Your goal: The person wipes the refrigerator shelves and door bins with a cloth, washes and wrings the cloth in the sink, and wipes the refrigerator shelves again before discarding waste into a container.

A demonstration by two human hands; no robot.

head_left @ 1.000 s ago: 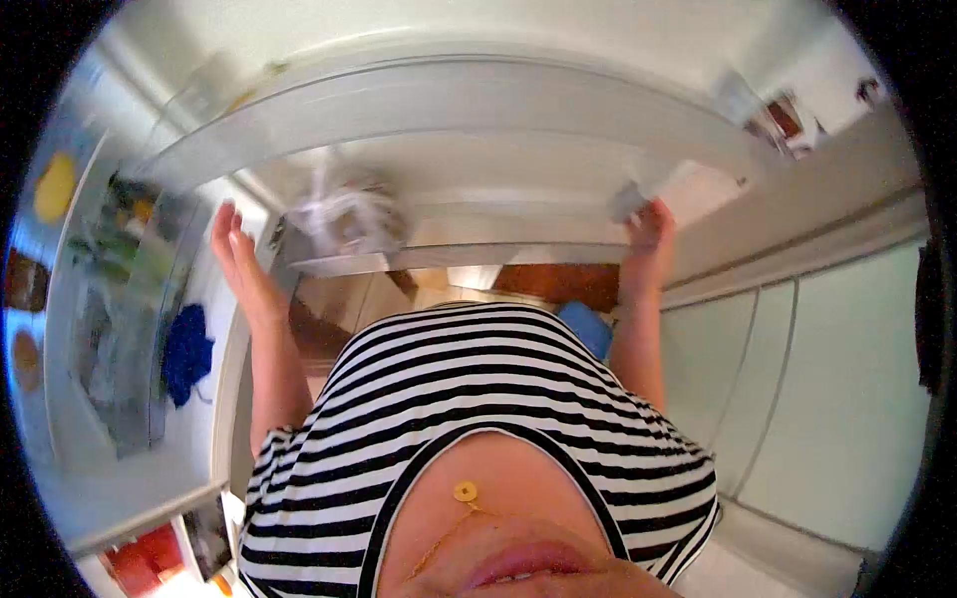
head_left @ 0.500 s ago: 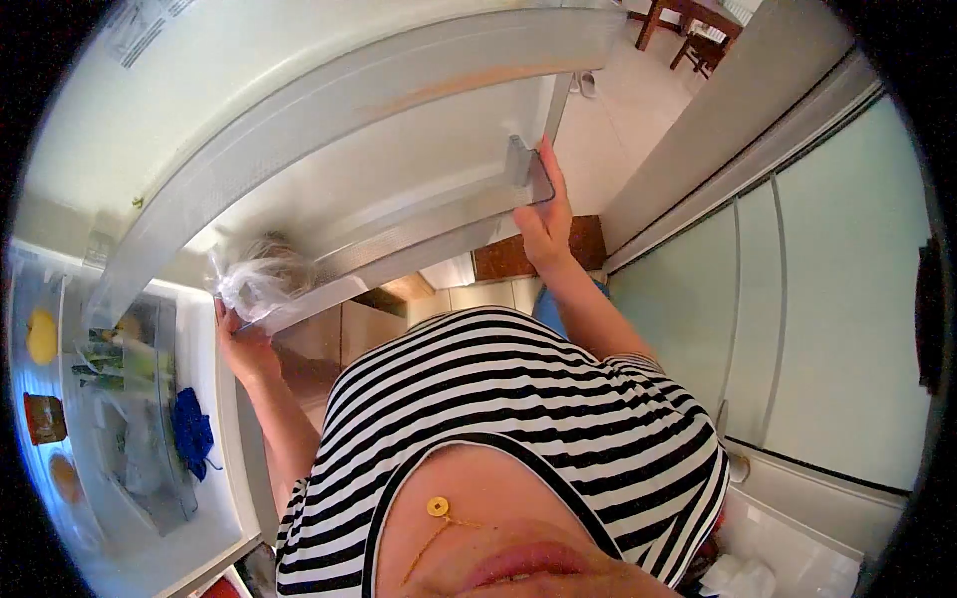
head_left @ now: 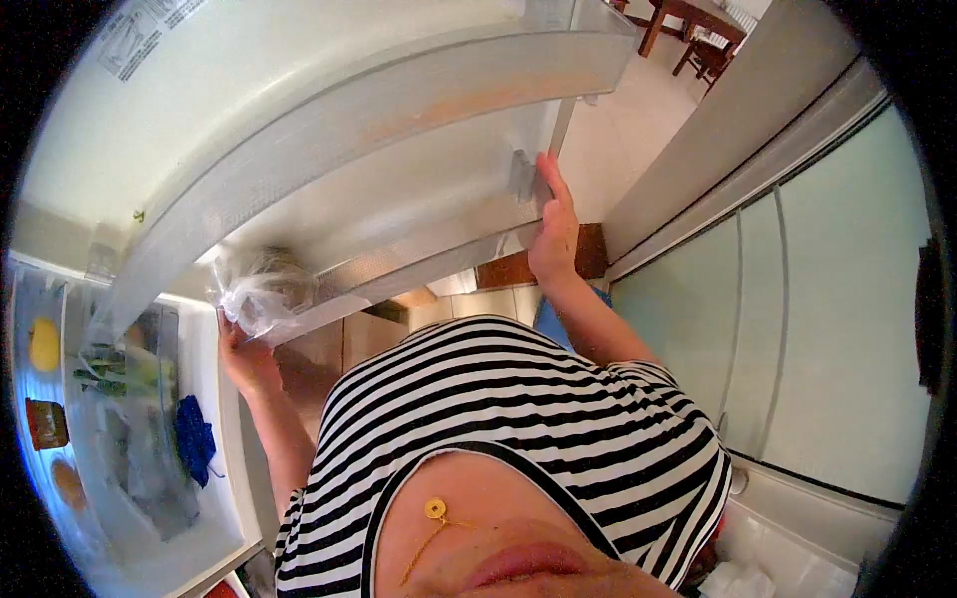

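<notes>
Past a dark-blue crumpled cloth-like thing (head_left: 195, 439) in the open white fridge (head_left: 227, 503), the left hand (head_left: 247, 359) touches the left end of a long translucent grey plastic door bin (head_left: 431, 261), beside a clear crumpled plastic bag (head_left: 261, 289) lying in it. At the right end rests the right hand (head_left: 554, 241) with straight fingers; for both I cannot tell if they grip. The step seems to be steadying the bin, and the next move would call for equal support

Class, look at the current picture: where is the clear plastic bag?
In the head view, the clear plastic bag is left of centre, at the left end of the lower door bin, just above the left hand.
</notes>
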